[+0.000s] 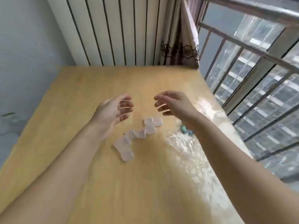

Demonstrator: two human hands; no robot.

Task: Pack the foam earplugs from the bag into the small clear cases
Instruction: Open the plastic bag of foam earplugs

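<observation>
**Both hands empty above the table; cases and bag on the surface**

The left hand is held above the table with the palm turned inward and the fingers loosely spread and slightly curled. It grips nothing. The right hand mirrors it, palm facing the left hand, fingers relaxed and parted, also holding nothing. The two hands are apart, with bare tabletop visible between them.

Below and between the hands, the small clear cases lie in a loose cluster on the wooden table. Several touch one another, forming an irregular line running from the near left to the far right. The frame is blurred, so whether each case is open or closed cannot be determined.

To the right of the cases, a clear plastic bag lies flat on the table, partly under the right forearm. Teal earplugs show just beside the right wrist, at the bag's far end; their count cannot be determined.

Beyond the table stand a white ribbed radiator and a curtain. A barred window runs along the right side.
</observation>
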